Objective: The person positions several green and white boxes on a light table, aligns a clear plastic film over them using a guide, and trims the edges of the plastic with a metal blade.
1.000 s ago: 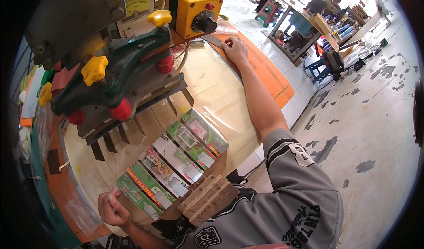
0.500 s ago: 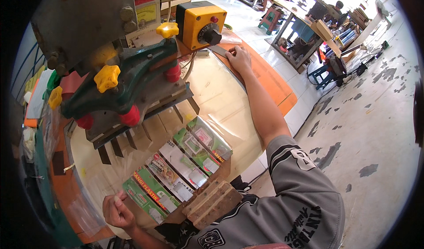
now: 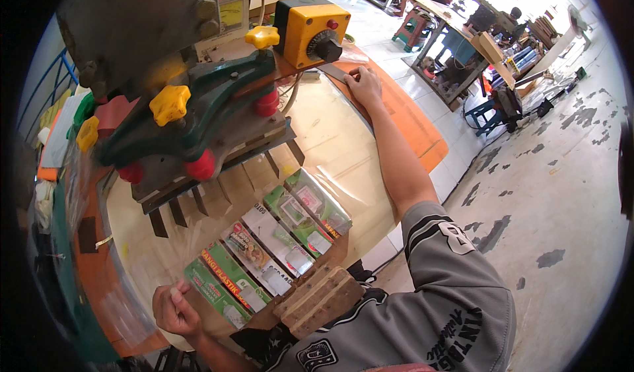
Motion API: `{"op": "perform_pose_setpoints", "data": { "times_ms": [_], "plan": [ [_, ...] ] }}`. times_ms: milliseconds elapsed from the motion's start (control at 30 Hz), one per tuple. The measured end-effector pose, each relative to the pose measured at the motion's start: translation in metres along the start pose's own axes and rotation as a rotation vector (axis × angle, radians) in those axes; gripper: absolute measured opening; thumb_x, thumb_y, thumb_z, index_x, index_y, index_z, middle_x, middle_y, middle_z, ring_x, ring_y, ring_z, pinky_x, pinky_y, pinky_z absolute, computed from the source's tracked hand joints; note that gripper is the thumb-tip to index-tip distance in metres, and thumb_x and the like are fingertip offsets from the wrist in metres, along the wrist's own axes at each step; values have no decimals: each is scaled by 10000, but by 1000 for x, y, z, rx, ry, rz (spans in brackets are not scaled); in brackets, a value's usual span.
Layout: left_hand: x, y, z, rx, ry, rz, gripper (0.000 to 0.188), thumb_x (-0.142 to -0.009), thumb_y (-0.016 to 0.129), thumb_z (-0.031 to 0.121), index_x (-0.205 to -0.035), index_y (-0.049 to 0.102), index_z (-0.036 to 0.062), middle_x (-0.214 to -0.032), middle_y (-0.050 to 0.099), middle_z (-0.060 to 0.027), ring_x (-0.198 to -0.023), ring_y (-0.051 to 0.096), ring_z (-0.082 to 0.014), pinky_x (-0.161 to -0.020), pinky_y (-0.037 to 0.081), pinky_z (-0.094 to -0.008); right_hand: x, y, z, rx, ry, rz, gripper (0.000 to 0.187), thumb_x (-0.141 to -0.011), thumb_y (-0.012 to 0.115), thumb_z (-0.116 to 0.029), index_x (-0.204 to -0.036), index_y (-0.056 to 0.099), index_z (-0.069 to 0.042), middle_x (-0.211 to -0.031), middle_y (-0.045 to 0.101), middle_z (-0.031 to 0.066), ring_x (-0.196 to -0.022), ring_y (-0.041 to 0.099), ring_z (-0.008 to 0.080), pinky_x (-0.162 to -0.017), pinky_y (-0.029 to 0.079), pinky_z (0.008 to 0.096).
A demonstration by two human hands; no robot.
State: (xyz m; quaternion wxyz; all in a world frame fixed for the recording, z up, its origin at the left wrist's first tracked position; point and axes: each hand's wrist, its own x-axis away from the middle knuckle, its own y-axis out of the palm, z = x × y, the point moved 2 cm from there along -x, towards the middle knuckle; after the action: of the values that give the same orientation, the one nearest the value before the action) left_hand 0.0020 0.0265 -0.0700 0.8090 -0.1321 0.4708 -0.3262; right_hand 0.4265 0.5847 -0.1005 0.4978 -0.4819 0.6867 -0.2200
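Reaching on, the right hand point(image 3: 364, 87) now lies flat beside the control box point(image 3: 310, 32), gripping nothing, while the left hand point(image 3: 174, 309), fingers curled shut on nothing visible, holds by the packets point(image 3: 267, 250)

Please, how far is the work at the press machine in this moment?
Done: five printed packets lie in a row on the clear plastic sheet, in front of the press head. In hand: the left hand pinches the sheet's near edge, and the right hand rests beside the yellow control box. Left: the packets are not under the press blades yet.
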Motion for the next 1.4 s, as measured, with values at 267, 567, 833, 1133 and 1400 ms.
{"op": "perform_pose_setpoints", "data": {
  "times_ms": [267, 567, 833, 1133, 1400],
  "plan": [
    [0, 1, -3, 5, -1, 7, 319, -1067, 545, 125, -899, 744, -58, -713, 717, -115, -662, 656, -277, -622, 514, -392, -1, -1, 2, 16, 0, 6, 361, -941, 788, -430, -1104, 800, -109, -1065, 747, 141, -1103, 682, 309, -984, 525, 457],
    [-5, 2, 6, 21, -1, 40, 297, -1043, 557, 114, -862, 728, -47, -698, 715, -103, -651, 664, -283, -628, 521, -393, -4, -3, 0, -12, 46, -90, 351, -951, 777, -428, -1141, 793, -133, -1179, 711, 134, -1207, 635, 315, -1048, 497, 454],
    [-3, 1, 1, 19, 46, 31, 351, -1079, 550, 142, -891, 751, -75, -692, 721, -124, -659, 661, -249, -618, 509, -370, -2, -8, -2, -5, 52, -119, 360, -957, 765, -427, -1161, 789, -132, -1223, 700, 130, -1274, 596, 329, -1097, 474, 462],
    [-4, 2, 4, 2, 7, 27, 312, -1052, 557, 129, -866, 742, -41, -710, 727, -98, -655, 670, -275, -623, 522, -388, -3, -1, 3, 26, -19, -8, 350, -938, 778, -434, -1097, 798, -123, -1070, 743, 119, -1086, 691, 300, -984, 514, 455],
    [-4, 2, 5, -16, 4, 16, 339, -1076, 540, 129, -878, 745, -54, -708, 719, -112, -663, 665, -282, -621, 517, -396, -6, 4, 10, -8, -29, -15, 349, -925, 795, -413, -1084, 794, -102, -1066, 740, 137, -1085, 689, 320, -992, 521, 468]
  ]
}}
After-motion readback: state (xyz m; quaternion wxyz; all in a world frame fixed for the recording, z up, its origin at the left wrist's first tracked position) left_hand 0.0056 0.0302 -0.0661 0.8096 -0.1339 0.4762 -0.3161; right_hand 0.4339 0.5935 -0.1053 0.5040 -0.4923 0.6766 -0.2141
